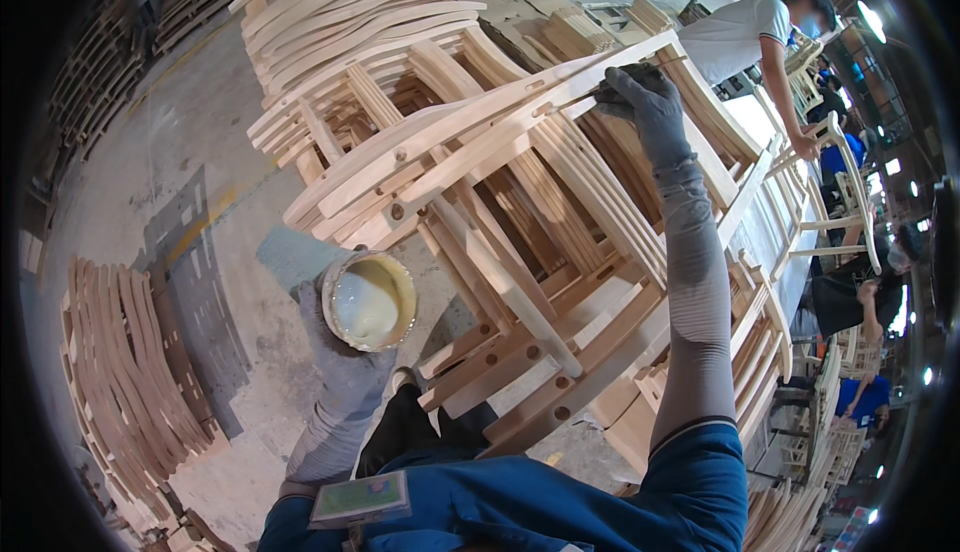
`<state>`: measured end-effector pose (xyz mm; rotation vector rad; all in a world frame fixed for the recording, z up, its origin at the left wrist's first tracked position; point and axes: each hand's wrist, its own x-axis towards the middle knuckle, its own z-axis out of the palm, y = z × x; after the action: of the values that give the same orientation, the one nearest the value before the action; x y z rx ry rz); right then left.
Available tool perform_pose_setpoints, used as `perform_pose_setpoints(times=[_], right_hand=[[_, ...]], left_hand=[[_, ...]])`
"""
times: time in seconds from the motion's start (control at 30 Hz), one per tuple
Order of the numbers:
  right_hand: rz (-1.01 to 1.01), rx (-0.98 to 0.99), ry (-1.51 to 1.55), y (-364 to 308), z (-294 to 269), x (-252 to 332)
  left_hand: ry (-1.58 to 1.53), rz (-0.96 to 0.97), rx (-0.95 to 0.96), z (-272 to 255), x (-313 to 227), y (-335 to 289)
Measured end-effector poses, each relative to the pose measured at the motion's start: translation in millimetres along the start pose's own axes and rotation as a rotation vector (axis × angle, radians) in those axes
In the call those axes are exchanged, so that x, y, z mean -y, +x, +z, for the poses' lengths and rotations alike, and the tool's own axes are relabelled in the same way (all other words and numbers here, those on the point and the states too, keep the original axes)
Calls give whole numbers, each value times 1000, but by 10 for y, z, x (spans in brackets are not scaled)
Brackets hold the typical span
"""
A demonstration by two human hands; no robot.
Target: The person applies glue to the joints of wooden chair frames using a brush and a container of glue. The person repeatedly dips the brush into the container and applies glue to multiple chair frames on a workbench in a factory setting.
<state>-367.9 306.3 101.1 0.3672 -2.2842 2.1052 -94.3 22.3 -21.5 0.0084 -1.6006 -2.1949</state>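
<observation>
In my left hand (pixel 345 337), gloved in grey, is a round tub (pixel 330 302) of creamy, pale yellow liquid that looks like glue. Its top faces up, and dried drips coat the rim. My right hand (pixel 645 102), in a dirty grey glove, reaches far forward over the stacked wood. Its fingers are closed at a slot in a long, curved wooden chair part (pixel 480 117); what they hold is too small to make out. Below lie several joined wooden frames (pixel 500 302) with round holes in their ends.
Curved slats (pixel 360 12) are piled high at the back, and another stack (pixel 130 372) stands on the floor at left. At the far right a co-worker (pixel 735 37) handles a chair frame (pixel 850 172). More people and chairs line the right side.
</observation>
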Motion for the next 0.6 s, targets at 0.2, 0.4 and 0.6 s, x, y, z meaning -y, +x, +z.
perform_pose_setpoints(times=[0.2, 0.4, 0.6], right_hand=[[13, 10, -2, 201, 99, -212], [-116, -109, -227, 222, 234, -289], [-342, 42, -490, 110, 376, -400]], left_hand=[[201, -3, -119, -147, 75, -43], [456, 84, -43, -203, 45, 9], [427, 187, 41, -102, -96, 19]])
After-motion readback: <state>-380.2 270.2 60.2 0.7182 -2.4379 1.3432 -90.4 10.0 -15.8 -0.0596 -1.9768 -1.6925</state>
